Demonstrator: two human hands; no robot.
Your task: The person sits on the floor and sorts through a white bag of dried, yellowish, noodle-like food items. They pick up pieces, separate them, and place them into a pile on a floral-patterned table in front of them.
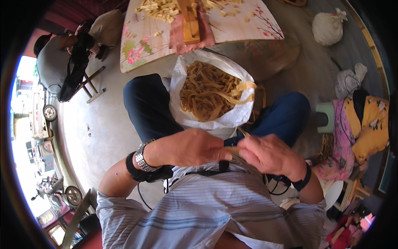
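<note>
My left hand (189,147), with a metal wristwatch (143,157) on its wrist, pinches a short stretch of tan strip (232,149). Gripping the same strip from the other side is my right hand (269,152); both hands are in front of my belly. A thin strip end (243,132) sticks up beyond the right fingers. Between my knees stands an open white sack (214,125), full of tangled flat tan strips (206,90) whose material I cannot tell. One strip loops over the sack's right rim. My fingers hide part of the held piece.
Beyond the sack, a flower-printed table (149,57) bears small pale-yellow pieces (161,11) and a wooden tool (190,29) on a reddish cloth (175,40). A seated person (51,59) is at left, another in floral clothes (342,140) at right. A tied sack (329,29) lies at upper right.
</note>
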